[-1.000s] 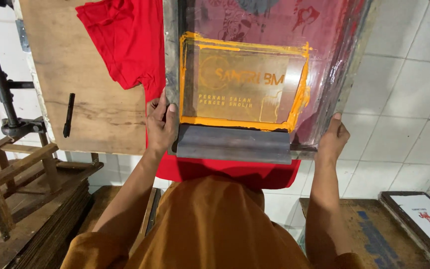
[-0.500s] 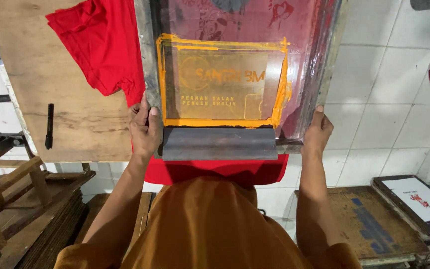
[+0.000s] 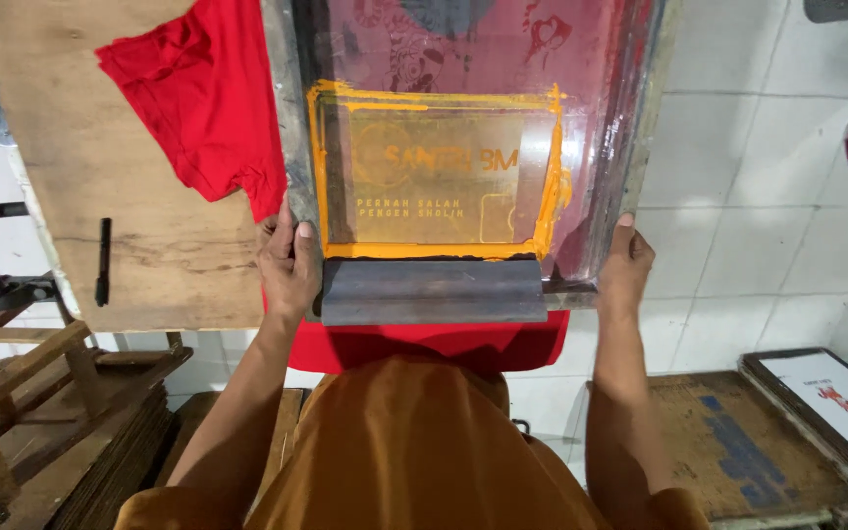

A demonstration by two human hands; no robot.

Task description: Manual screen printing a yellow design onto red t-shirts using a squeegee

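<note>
A metal-framed printing screen (image 3: 640, 118) with a yellow-taped stencil window lies flat over a red shirt (image 3: 424, 345) whose hem shows below the frame. A grey squeegee (image 3: 432, 291) rests along the frame's near edge. My left hand (image 3: 287, 263) grips the frame's near left corner, thumb on top beside the squeegee. My right hand (image 3: 626, 265) holds the near right corner. A second red shirt (image 3: 198, 98) lies spread on the wooden board (image 3: 139, 255) to the left of the screen.
A black marker (image 3: 102, 261) lies on the board's left part. Wooden frames (image 3: 22, 363) and stacked boards stand at lower left. Another screen (image 3: 826, 393) with a white panel rests at lower right on a worn table (image 3: 728, 451). White floor tiles are at right.
The view has shifted left and slightly down across the frames. Both hands stay on the frame's near corners, and the screen and squeegee keep their place.
</note>
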